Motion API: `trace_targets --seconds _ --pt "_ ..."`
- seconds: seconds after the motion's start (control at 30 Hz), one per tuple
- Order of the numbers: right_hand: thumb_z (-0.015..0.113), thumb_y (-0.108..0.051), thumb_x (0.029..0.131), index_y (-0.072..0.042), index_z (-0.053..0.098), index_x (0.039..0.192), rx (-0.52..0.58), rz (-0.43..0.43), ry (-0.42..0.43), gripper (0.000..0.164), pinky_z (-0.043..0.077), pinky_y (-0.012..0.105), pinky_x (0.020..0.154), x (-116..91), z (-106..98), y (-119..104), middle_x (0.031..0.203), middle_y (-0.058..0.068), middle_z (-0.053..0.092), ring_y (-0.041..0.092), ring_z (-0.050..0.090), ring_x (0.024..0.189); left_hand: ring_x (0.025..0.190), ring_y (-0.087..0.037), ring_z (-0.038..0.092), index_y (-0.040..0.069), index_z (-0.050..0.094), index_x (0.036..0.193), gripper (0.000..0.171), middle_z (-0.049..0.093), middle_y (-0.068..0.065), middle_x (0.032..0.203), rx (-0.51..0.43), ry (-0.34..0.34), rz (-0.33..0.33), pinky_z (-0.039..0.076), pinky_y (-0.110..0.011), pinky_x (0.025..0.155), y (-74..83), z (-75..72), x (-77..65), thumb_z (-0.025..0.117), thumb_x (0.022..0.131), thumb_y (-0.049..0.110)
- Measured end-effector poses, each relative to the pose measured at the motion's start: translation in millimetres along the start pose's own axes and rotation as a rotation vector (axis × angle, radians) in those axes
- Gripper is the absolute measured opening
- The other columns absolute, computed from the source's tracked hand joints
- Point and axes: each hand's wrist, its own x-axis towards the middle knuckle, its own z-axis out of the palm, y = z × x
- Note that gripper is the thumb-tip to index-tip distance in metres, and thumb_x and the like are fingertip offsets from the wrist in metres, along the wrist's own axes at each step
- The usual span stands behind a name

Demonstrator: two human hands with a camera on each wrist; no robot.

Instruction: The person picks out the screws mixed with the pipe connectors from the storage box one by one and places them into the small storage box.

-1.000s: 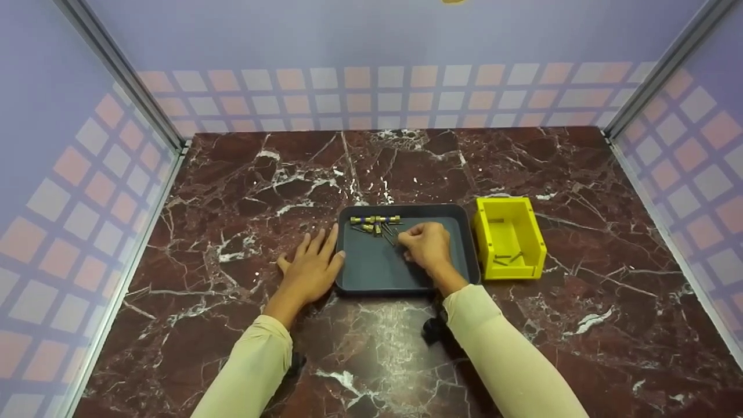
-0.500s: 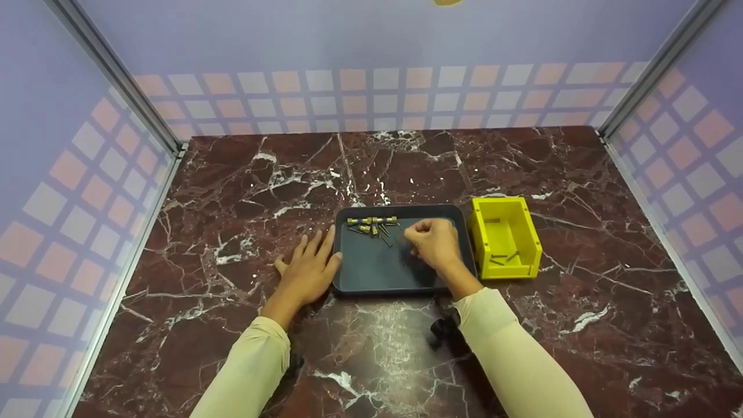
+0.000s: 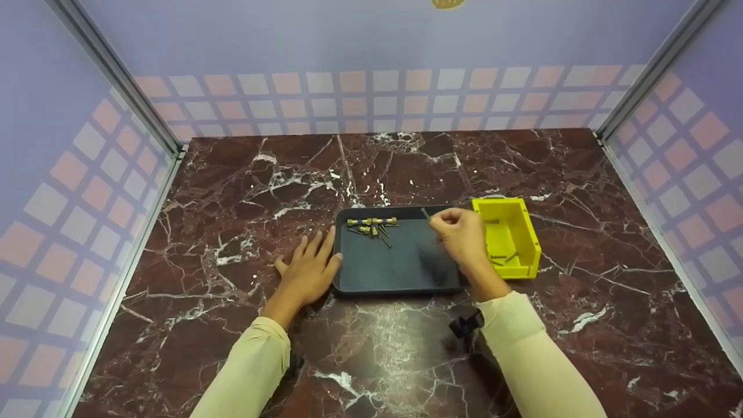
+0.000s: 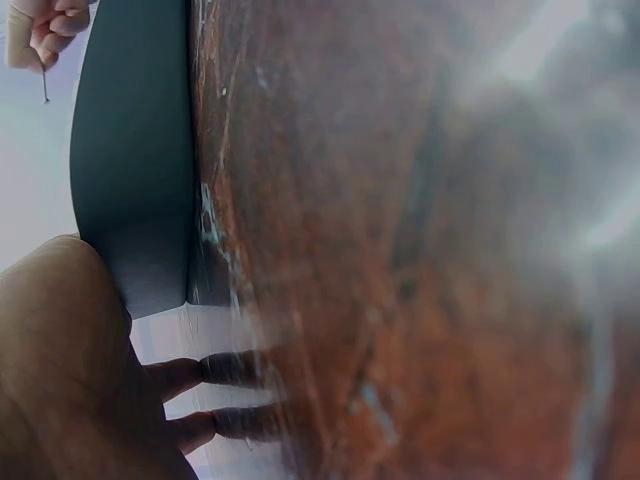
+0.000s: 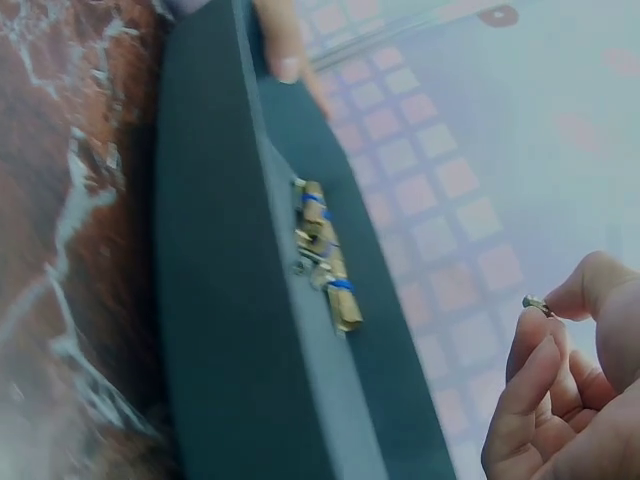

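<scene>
My right hand (image 3: 461,235) pinches a thin screw (image 3: 425,213) between thumb and fingertips, above the right side of the dark grey tray (image 3: 400,276). In the left wrist view the screw (image 4: 45,85) sticks out below the fingers. Brass pipe fittings (image 3: 371,222) with blue bands lie at the tray's back left, beside several loose screws (image 3: 385,238). My left hand (image 3: 307,267) lies flat with spread fingers against the tray's left edge, on the table. Right of the tray stands a yellow bin (image 3: 525,271) with several screws (image 3: 511,256) inside; my right hand hides part of its left wall.
The tray and bin stand on a dark red marbled table (image 3: 232,191). Panels with a checked pattern (image 3: 371,98) enclose it at the back and both sides. A black wrist device (image 3: 466,324) hangs under the right sleeve.
My right hand has picked a screw from beside the brass fittings, lifted it and moved right toward the yellow bin. The left hand stays at the tray's edge.
</scene>
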Motion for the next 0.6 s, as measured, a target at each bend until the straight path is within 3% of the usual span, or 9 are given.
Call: trace_targets --seconds 0.4,0.6 --pt "0.065 -0.011 0.089 0.004 0.074 0.093 0.062 0.038 0.064 0.017 0.045 0.020 0.045 8 -48 2 0.059 -0.001 0.064 0.009 0.058 0.047 0.159 -0.037 0.012 0.040 0.008 0.165 0.063 0.019 -0.001 0.172 0.009 0.018 -0.004 0.006 -0.081 0.109 0.6 0.6 -0.1 0.027 0.107 0.058" --pt "0.064 -0.014 0.090 0.003 0.075 0.094 0.051 0.078 0.103 0.020 0.048 0.021 0.047 12 -70 8 0.064 -0.002 0.067 0.015 0.065 0.055 0.159 -0.037 0.010 0.042 0.005 0.164 0.063 0.017 -0.002 0.173 0.006 0.001 0.002 0.005 -0.082 0.109 -0.6 0.1 -1.0 0.026 0.107 0.059"
